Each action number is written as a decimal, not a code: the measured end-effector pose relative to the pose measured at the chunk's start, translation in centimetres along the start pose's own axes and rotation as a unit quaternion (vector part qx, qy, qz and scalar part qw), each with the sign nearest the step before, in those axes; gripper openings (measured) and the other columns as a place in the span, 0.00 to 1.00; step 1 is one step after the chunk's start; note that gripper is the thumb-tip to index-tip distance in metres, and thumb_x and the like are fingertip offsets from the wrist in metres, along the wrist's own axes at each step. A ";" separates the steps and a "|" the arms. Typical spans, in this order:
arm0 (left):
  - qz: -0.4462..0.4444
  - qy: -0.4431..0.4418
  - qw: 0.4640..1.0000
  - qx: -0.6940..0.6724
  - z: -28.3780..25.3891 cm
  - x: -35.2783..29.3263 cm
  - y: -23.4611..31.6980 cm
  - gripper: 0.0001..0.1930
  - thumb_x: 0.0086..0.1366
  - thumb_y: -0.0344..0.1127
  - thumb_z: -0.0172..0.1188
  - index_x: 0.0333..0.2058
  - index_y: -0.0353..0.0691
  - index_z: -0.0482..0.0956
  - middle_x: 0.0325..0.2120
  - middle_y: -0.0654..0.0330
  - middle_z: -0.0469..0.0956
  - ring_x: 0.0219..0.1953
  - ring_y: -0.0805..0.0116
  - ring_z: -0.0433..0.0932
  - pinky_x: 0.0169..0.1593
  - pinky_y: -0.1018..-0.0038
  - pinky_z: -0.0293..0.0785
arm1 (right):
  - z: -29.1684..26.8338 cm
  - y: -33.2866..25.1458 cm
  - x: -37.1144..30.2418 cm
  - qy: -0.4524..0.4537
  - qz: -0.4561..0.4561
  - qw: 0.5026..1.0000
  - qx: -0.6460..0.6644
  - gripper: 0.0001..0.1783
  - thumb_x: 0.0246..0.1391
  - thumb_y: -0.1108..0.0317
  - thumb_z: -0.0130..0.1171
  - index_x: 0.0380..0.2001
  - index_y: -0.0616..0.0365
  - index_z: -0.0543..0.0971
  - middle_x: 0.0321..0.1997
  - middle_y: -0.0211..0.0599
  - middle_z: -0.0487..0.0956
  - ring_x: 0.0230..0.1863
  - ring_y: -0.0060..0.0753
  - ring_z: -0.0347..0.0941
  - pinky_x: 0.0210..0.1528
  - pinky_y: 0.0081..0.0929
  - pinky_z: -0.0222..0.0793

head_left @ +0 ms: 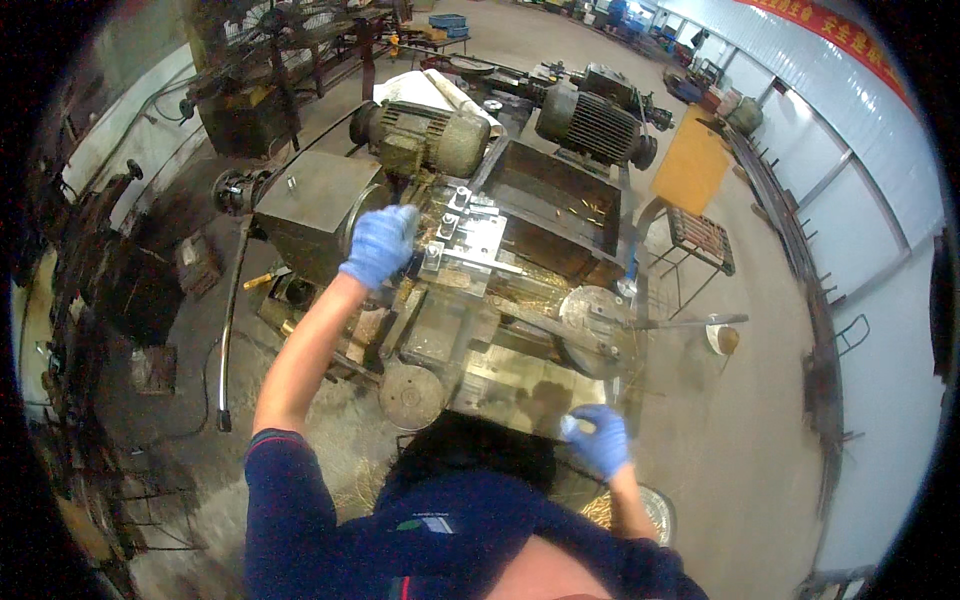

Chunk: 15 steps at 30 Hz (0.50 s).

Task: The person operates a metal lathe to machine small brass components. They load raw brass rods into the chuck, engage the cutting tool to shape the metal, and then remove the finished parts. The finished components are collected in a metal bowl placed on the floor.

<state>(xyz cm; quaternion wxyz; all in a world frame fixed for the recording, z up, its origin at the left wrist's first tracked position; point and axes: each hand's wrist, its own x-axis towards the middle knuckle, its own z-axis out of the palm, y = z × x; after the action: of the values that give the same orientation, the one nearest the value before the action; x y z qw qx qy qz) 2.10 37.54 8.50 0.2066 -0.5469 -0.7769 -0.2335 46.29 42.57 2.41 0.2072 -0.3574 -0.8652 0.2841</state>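
My left hand (381,246), in a blue knitted glove, is raised at the left side of a small metalworking machine, beside its tool blocks (447,226). Its fingers look curled closed, and anything inside them is hidden. Low on the right, my right hand (600,441), gloved alike, is at the near edge of the machine's brass-coloured plate (500,383). Thumb and fingers there are pinched together, with a small pale spot at their tips that I cannot make out. Between the hands lie a slide with a round metal disc (412,397) and a larger round wheel (592,322).
Behind the tool blocks are a metal trough (555,205) with brassy bits and two motors (440,138). A long lever (690,322) sticks out right. A basin (657,512) of golden pieces is beside my right forearm. A rack stool (697,240) stands farther right.
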 end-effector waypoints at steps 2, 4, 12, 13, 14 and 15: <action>0.010 0.064 0.998 -0.013 -1.0 2.0 0.2 0.08 0.54 0.35 0.55 0.34 0.42 0.76 0.24 0.51 0.76 0.26 0.51 0.75 0.30 0.60 0.71 | 0.1 0.7 -0.1 0.017 0.009 1.000 0.011 0.16 0.39 0.56 0.65 0.23 0.59 0.80 0.27 0.45 0.78 0.30 0.45 0.75 0.36 0.34 0.70; -0.023 0.152 0.986 -0.062 -0.6 3.8 -0.2 0.07 0.51 0.33 0.55 0.31 0.42 0.74 0.24 0.50 0.75 0.28 0.51 0.75 0.32 0.60 0.70 | -0.1 0.4 -0.6 0.012 0.023 1.000 0.005 0.16 0.39 0.55 0.65 0.23 0.59 0.80 0.27 0.45 0.78 0.30 0.45 0.75 0.35 0.34 0.70; -0.011 -0.057 0.997 0.052 0.8 4.4 0.1 0.08 0.54 0.40 0.53 0.27 0.42 0.75 0.20 0.49 0.75 0.25 0.48 0.74 0.31 0.56 0.69 | -0.7 1.0 -2.0 -0.042 0.043 0.996 -0.059 0.17 0.41 0.56 0.64 0.27 0.60 0.80 0.28 0.46 0.78 0.27 0.37 0.76 0.31 0.28 0.70; -0.012 -0.093 0.993 0.065 0.3 5.1 0.5 0.08 0.54 0.40 0.53 0.27 0.43 0.76 0.21 0.49 0.75 0.25 0.48 0.75 0.31 0.56 0.70 | -0.7 1.0 -2.1 -0.032 0.046 0.997 -0.044 0.17 0.40 0.56 0.64 0.26 0.60 0.80 0.26 0.45 0.78 0.26 0.38 0.75 0.30 0.29 0.70; -0.004 -0.120 0.990 0.075 0.3 5.1 0.7 0.08 0.54 0.39 0.53 0.28 0.43 0.76 0.21 0.49 0.75 0.26 0.48 0.75 0.32 0.56 0.70 | -0.7 0.9 -2.2 -0.022 0.049 0.998 -0.028 0.16 0.40 0.56 0.64 0.25 0.59 0.80 0.25 0.44 0.78 0.25 0.39 0.75 0.30 0.30 0.70; 0.004 -0.144 0.986 0.087 0.0 5.3 0.8 0.08 0.54 0.39 0.53 0.28 0.43 0.76 0.21 0.49 0.76 0.26 0.48 0.75 0.32 0.56 0.70 | -0.7 0.8 -2.1 -0.010 0.048 0.999 -0.012 0.16 0.39 0.56 0.65 0.23 0.59 0.80 0.24 0.44 0.78 0.23 0.40 0.74 0.29 0.30 0.70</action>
<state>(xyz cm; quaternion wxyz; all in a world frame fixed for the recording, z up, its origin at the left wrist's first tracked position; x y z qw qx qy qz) 1.14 41.74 11.71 0.1399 -0.5581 -0.8137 -0.0830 48.48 41.72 2.16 0.1802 -0.3982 -0.8524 0.2869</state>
